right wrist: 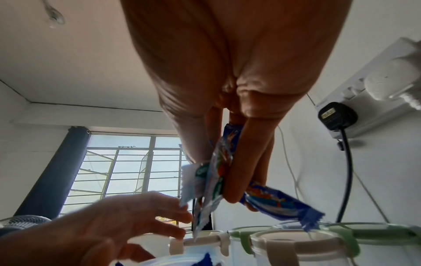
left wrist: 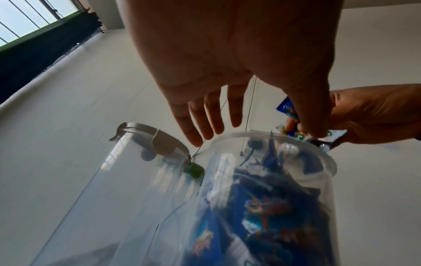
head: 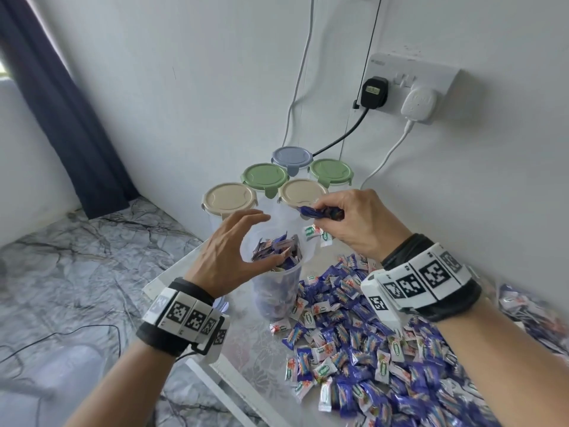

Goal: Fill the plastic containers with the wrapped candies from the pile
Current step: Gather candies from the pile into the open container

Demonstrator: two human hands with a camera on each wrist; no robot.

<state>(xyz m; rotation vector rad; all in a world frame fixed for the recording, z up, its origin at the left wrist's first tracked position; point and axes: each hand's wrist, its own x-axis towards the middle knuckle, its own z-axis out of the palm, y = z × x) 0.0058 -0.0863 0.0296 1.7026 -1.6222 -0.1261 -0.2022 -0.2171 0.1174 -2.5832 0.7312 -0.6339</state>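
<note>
**Candies held over the open container**

Open container (head: 277,291): clear plastic, upright on the table (head: 246,349), near its left edge. No lid on it. Filled with wrapped candies close to the rim; a few wrapper ends stick up above it.

Left hand (head: 228,257): hovers at the container's rim on the left side, fingers spread and loosely bent, thumb toward the mouth. Holds nothing. Left wrist view shows the fingers (left wrist: 205,115) apart, above and behind the rim; whether they touch the container cannot be told.

Right hand (head: 357,223): above and just behind the container's mouth, fingers curled round a small bunch of candies (head: 320,212). Right wrist view: several blue and white wrappers (right wrist: 218,162) pinched between thumb and fingers, ends hanging down toward the container.

Candy pile (head: 385,349): loose heap, blue and white wrappers, spread over the table to the right of the open container and toward the near edge.

Lidded containers: five, grouped behind the open one near the wall. Two beige lids (head: 229,198), two green lids (head: 265,177), one blue-grey lid (head: 292,156) at the back.

Wall: a socket strip (head: 409,78) with a black plug (head: 374,92) and a white plug (head: 418,103). Dark curtain (head: 61,112) at left.
</note>
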